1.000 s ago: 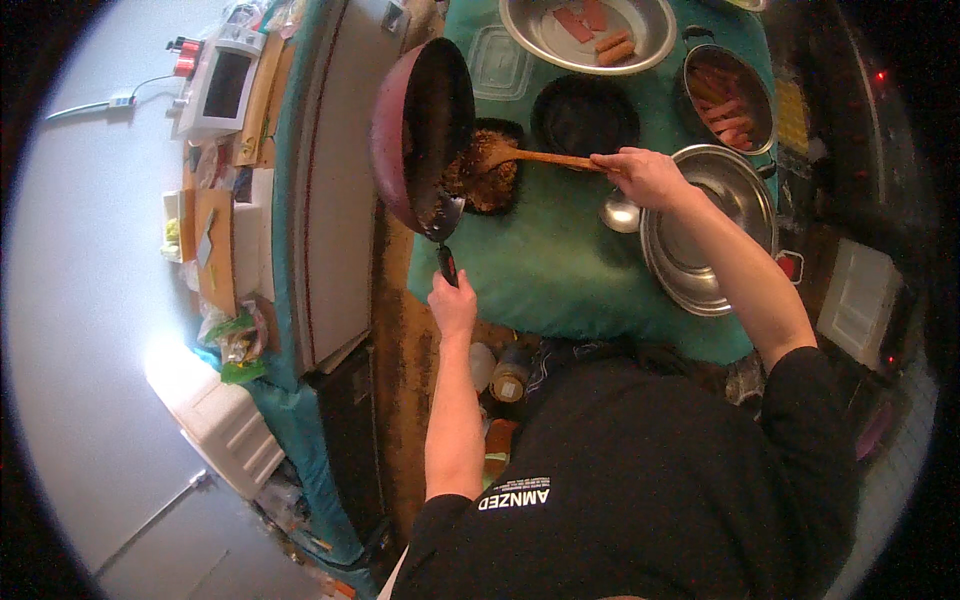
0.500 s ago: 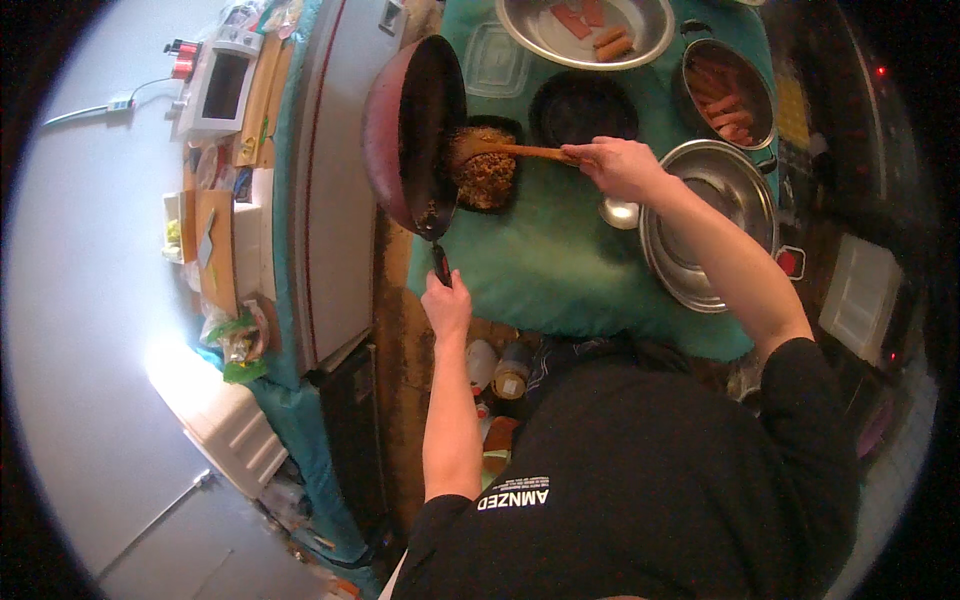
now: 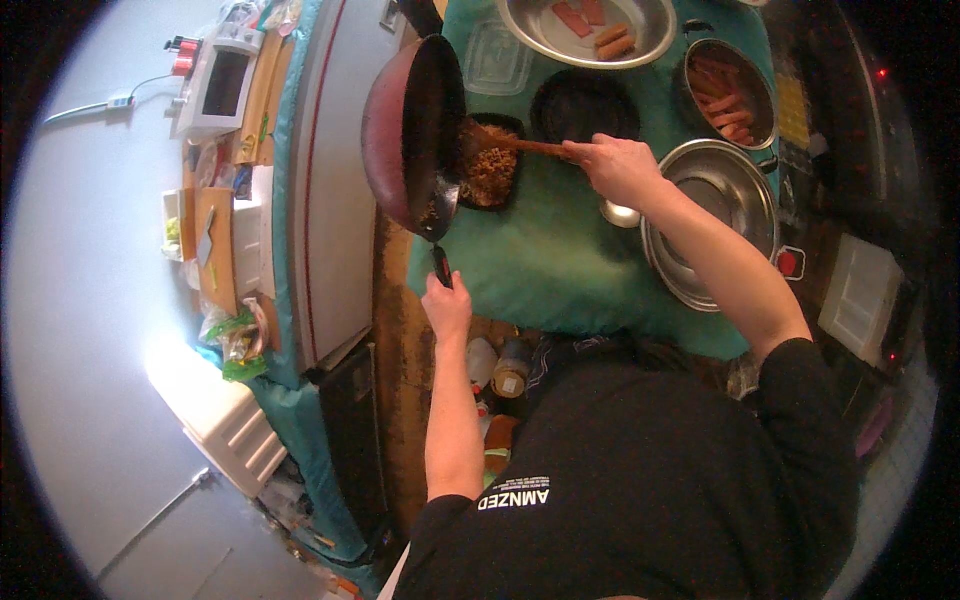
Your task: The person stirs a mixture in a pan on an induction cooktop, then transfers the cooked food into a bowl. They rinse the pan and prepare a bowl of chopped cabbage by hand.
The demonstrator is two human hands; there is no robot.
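Pan point(image 3: 385, 150), reddish outside, dark inside: held tipped on its side across the left edge of the green-covered table point(image 3: 545, 260), mouth facing right. Some food clings inside near the lower rim.

Left hand point(image 3: 448, 302): fingers clamped round the pan's black handle point(image 3: 441, 265). Handling (judged): stiff, fairly heavy, weight well out beyond the grip, so apt to twist; walls possibly greasy or hot. Take hold by the handle, whole fist.

Right hand point(image 3: 615, 165): fingers closed on the end of a wooden spatula point(image 3: 540, 148); blade at the pan's mouth, above the food. Spatula judged light and stiff; hold at the bare end, away from the blade.

Black tray point(image 3: 488, 207): just right of the pan, near the left edge, holding brown crumbly food point(image 3: 490, 178), likely soft and loose. Pan-to-tray contact: cannot tell.

Further out: round black dish point(image 3: 585, 105) right of the tray; ladle point(image 3: 619, 216) partly hidden by the right hand; steel basin point(image 3: 742, 205) at the right edge, partly behind the forearm; pot point(image 3: 758, 85) of reddish strips toward the far right corner; clear plastic container point(image 3: 498, 60) toward the far left corner; large basin point(image 3: 544, 36) with pink pieces at the far edge.
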